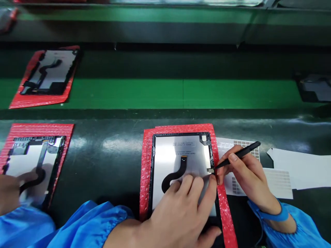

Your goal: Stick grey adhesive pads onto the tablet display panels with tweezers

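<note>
A tablet screen assembly [168, 148] with a silver back and black frame lies on a red bubble-wrap sheet [181, 129]. A black ribbon cable [170, 177] curves across its back. My left hand [181, 206] rests on the lower part of the panel, fingers apart, its index fingertip by the right edge. Just above that fingertip, a small pale tab [210, 170] sits on the frame. My right hand [240, 168] pinches slim black tweezers [244, 151], their point at the right edge beside the tab. Whether the tips hold anything is too small to tell.
Right of the panel lie white sticker sheets [276, 182] and white paper [305, 168]. At left, another person's hand [10, 193] works over a second panel [33, 155]. Further panels rest on the green belt, one at far left [55, 74], one at far right [317, 86].
</note>
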The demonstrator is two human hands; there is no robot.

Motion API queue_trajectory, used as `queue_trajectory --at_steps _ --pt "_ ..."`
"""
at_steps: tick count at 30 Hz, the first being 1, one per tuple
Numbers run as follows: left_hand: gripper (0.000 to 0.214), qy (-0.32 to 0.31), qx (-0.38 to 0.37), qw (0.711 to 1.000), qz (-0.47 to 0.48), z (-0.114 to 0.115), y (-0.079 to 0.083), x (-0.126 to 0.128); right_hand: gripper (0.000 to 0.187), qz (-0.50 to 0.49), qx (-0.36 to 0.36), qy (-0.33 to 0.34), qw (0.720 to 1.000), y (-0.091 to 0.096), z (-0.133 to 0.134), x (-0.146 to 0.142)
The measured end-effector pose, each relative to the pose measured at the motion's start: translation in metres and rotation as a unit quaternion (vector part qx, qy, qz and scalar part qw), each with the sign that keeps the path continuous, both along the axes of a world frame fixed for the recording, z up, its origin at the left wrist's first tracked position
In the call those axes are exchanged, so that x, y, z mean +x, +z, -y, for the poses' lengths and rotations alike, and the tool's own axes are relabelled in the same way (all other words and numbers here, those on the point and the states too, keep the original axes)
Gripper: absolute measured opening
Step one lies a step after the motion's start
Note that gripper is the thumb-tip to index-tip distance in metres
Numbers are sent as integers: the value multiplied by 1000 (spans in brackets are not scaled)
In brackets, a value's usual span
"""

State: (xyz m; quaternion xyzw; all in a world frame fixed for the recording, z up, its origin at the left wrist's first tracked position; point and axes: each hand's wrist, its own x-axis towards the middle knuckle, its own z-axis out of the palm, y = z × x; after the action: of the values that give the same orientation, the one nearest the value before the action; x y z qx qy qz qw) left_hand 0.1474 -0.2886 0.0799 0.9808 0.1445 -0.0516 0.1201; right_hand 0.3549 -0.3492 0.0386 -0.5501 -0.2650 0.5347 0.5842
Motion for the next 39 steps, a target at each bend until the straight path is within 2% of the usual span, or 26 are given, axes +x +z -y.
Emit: queue_trajectory --at_steps 7,22,27,32,36,39 --pt "85 0 6 1000 -2 2 -3 0 30 2 -26 0 1000 -1 2 1" --pt "95 2 -10 1000 -12 -3 2 4 26 -18 -20 18 999 -1 1 2" --pt "96 8 -35 999 -30 -3 1 5 27 2 -12 -19 1000 0 1 1" --pt "92 19 -45 998 -43 -4 4 6 24 -5 -7 12 1000 -1 1 0" --pt "93 14 -46 998 -31 -6 7 7 23 11 26 -28 999 2 4 11" --pt "95 10 -42 999 -9 -10 7 9 17 62 58 -66 994 5 18 28"
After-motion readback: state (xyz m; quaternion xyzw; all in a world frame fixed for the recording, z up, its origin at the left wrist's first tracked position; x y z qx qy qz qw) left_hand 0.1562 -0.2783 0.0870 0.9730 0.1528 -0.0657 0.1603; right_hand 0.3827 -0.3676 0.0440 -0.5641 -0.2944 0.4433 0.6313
